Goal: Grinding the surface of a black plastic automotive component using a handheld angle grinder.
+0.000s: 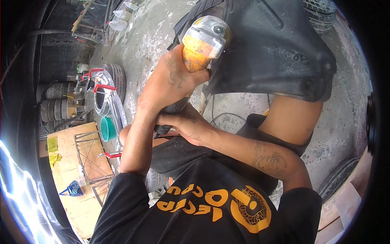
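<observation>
An angle grinder (198, 51) with a worn yellow body and a grey metal head is held in both hands, its head pointing away from me. My left hand (172, 79) wraps round the yellow body just behind the head, thumb on the near side. Farther back, my right hand (191, 124) closes round the dark rear end of the tool, below my left wrist. A large black moulded plastic panel (268, 61) lies right of the grinder, over my bare leg. The grinder's head overlaps the panel's left edge; its underside is hidden, so I cannot tell whether it touches.
A cable (229, 115) curls on the concrete floor under the panel. To the left are a tyre (118, 79), red-handled metal parts (101, 87), a green bucket (107, 129) and a plywood sheet (81, 203). White jugs (118, 25) stand far left; stacked tyres (320, 16) far right.
</observation>
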Demonstrator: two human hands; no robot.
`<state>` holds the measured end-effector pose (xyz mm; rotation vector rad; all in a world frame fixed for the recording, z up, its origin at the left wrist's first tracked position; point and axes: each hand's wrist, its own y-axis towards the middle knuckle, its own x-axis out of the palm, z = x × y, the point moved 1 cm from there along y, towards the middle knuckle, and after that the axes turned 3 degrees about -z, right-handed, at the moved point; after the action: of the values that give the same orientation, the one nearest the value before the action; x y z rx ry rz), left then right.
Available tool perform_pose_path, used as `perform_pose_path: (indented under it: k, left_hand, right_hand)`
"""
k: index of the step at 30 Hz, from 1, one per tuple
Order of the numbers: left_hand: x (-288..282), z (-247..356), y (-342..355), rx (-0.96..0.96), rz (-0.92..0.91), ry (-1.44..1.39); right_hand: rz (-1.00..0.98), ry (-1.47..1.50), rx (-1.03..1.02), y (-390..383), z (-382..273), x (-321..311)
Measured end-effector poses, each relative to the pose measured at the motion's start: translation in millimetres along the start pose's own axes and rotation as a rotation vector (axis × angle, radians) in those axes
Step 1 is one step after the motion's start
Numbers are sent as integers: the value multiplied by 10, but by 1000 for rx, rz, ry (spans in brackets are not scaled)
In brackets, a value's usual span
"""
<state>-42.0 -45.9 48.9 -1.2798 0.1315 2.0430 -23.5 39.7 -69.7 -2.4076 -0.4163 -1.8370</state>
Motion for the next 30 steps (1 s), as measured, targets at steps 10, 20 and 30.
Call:
perform_pose_path:
  k: [10,20,30]
  left_hand:
    - [81,-84,8,103,-1,-33]
    - [74,-126,-78,85,50,-7]
    - [108,-176,-273,37,105,-58]
  right_hand:
    - [41,2,4,-50,31,-1]
    - [6,-16,61,-51,82,-51]
    - [5,-126,52,-152,138,-29]
